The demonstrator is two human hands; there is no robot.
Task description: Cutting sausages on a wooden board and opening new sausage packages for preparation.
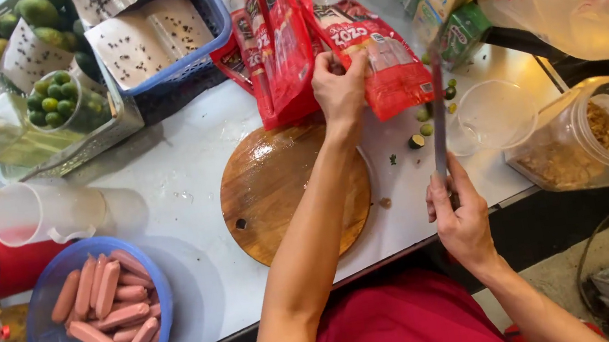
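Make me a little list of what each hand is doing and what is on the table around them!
left hand: grip on a red plastic packet of sausages, above the board
right hand: holds a long knife, blade pointing away from the person
board: round wooden cutting board, bare and wet-looking
bowl: blue plastic bowl filled with unwrapped pink sausages, left of the board
other packets: more red sausage packets behind the board
right side: clear plastic jar lying on its side, brown crumbs inside
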